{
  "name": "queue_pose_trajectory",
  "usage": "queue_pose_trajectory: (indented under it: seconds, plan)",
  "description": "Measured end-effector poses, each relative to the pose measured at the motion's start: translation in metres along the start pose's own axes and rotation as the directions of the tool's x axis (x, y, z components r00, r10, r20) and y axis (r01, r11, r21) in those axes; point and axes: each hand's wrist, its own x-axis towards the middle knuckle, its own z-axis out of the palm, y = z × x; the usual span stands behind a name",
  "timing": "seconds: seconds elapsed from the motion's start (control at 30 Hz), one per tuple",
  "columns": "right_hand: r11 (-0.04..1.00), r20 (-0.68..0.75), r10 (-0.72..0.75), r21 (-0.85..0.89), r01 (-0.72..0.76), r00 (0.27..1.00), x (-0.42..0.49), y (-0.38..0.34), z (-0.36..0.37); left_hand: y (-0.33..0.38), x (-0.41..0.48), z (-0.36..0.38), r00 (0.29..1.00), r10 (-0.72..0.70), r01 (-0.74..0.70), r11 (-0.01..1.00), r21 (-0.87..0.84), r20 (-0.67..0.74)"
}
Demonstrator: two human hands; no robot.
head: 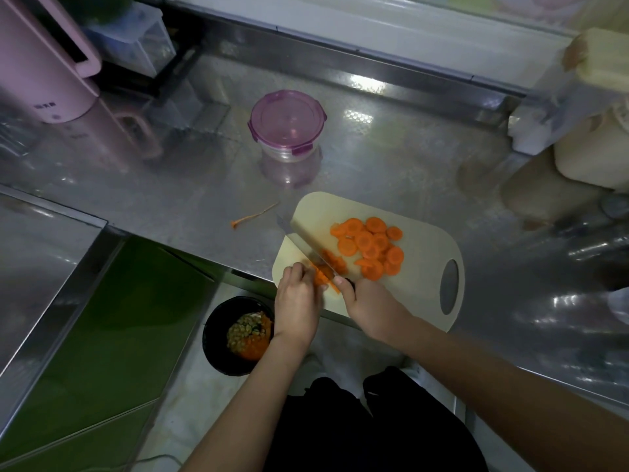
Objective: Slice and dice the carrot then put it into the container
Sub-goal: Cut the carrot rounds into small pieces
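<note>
Container (287,126), lid on, beyond cutting board (420,243)

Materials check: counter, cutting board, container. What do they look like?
Counter: likely stainless steel, glossy and embossed; it mirrors what stands on it.
Cutting board: probably plastic, matte beige, no glare.
Container: clear body, glass or plastic, can't tell. Its lid is translucent purple with snap tabs and looks plastic.

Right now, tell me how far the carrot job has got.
Done: round slices piled on the cutting board. In hand: right hand runs the knife through carrot pieces the left hand steadies. Left: more dicing, then filling the container, its lid on.
</note>
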Motion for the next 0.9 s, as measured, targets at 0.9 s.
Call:
queue_pose_trajectory:
  seconds: [0.9]
  plan:
    - [0.992,0.036,0.015,0.127,-0.02,0.999,-0.001,0.01,-0.011,0.0,0.001,0.006,0.999,-0.045,0.046,0.996,-0.08,0.013]
